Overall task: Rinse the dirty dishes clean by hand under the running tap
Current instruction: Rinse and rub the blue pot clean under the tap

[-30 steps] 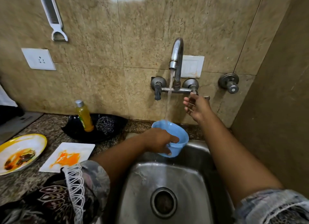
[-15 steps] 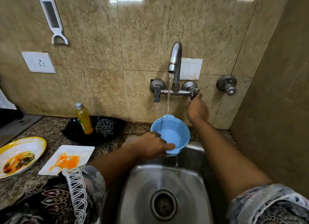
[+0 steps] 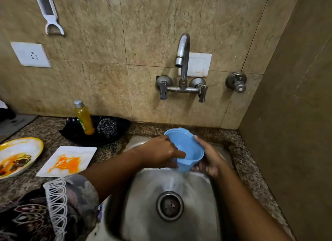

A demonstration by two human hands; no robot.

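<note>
Both hands are on the blue cup (image 3: 186, 147), held over the back of the sink (image 3: 179, 190) so whatever spills goes down the basin; the left hand (image 3: 161, 153) grips the near rim, thumb hooked inside, seemingly to rub the inner wall; the right hand (image 3: 208, 158) cups the far side from beneath, fingers curled round it, steadying the tilt. A little water sits in the cup. Above the hands, the tap (image 3: 183, 59) shows only a thin trickle, if that. Out to the left of the left hand, the white square plate (image 3: 66, 161) smeared orange and the yellow-rimmed plate (image 3: 18, 156) with dark leftovers wait on the counter (image 3: 111, 147), probably next in line; beyond them a soap bottle (image 3: 83, 117) and steel scrubber (image 3: 106, 126) stand in a black dish (image 3: 75, 131), close enough to reach.
</note>
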